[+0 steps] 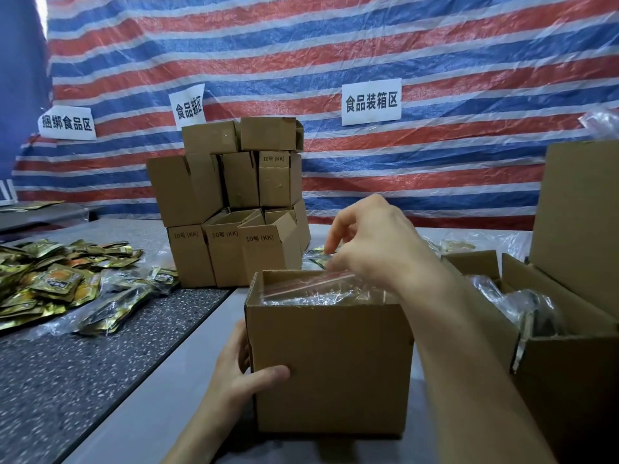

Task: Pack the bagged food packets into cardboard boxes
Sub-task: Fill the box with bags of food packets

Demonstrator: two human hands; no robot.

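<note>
Cardboard box (331, 366), lower centre: gripped at frame-left corner by left hand (241, 373), thumb across front. Bagged packets (311, 289) in box mouth, long axis left-right, directly under nearer right hand (371, 242); fingers (335, 232) loosely curled, pinch unclear.

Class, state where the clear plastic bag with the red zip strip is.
Head view, centre: the clear plastic bag sits in the open top of the small brown cardboard box, beneath the right hand.

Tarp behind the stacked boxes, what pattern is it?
The tarp has horizontal red, white and blue stripes, which show best in the head view.
</note>
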